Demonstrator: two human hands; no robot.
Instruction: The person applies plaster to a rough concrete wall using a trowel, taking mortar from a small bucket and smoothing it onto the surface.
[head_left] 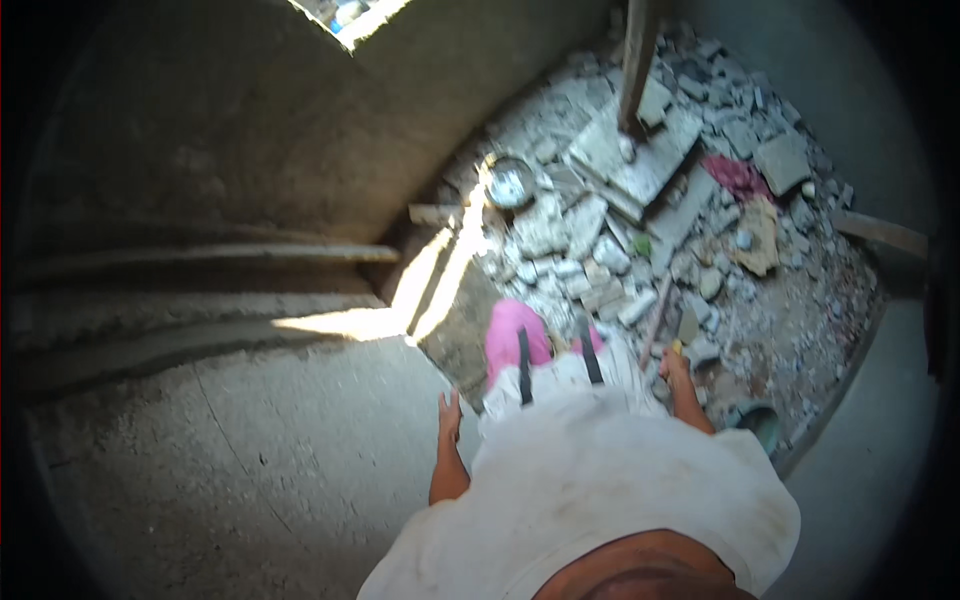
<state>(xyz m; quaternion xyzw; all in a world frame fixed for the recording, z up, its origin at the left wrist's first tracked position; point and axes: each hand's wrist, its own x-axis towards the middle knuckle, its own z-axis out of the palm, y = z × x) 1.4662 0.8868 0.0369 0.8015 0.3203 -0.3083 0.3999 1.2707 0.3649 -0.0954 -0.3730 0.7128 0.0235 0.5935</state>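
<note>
Head view, looking straight down past a white shirt (pixel 600 470). Right hand (pixel 676 366) is wrapped around the top end of a long stick (pixel 657 318), probably a tool handle; a bit of yellow shows at the grip. Fingers look closed on it, though it's small in frame and I can't make out the individual fingers. Stick runs up and away from the grip, its far end down in the rubble (pixel 620 250).

Left hand (pixel 450 412) hangs free at the side, fingers loosely spread, holding nothing, over bare concrete floor (pixel 250 450).

Handling, my read: stick looks stiff and wooden, light to moderate, dusty so maybe a bit slippery. Best hold is where the hand already is, near the top end, with a second hand lower on the shaft for leverage.

Beyond the grip: broken concrete chunks and slabs, heavy, sharp-edged, unstable. Further out a round metal pan (pixel 509 182), a wooden post (pixel 637 60) standing on a slab, red cloth (pixel 738 176). Pink shoe (pixel 512 340) just left of the grip.
</note>
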